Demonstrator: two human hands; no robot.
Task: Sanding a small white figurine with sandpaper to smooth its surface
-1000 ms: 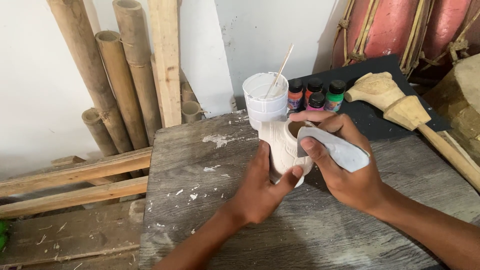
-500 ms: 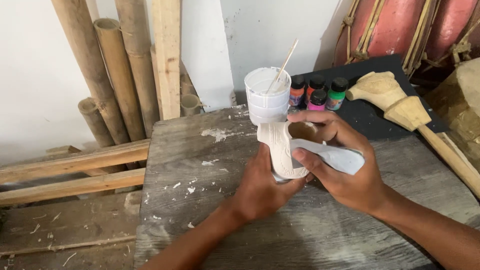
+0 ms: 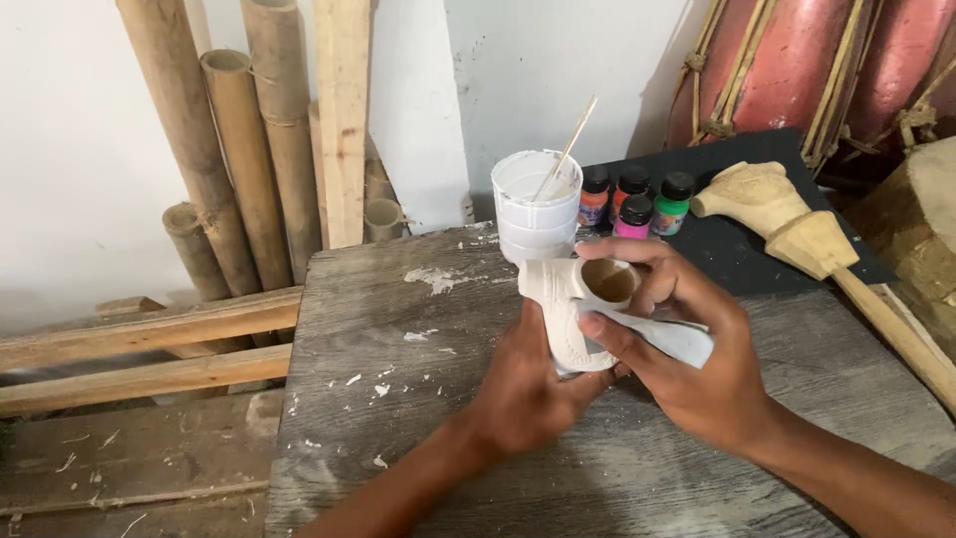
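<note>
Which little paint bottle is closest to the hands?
The pink paint bottle is closest. It stands in front of the orange, red and green ones, just above the right hand.

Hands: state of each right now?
Left hand: closed on the white carved piece.
Right hand: closed on a folded pale sheet, against the piece.

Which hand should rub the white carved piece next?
The right hand, probably. Its fingers already press a folded pale sheet against the white carved piece. The left hand grips the piece from below to steady it, so it isn't free to rub.
</note>
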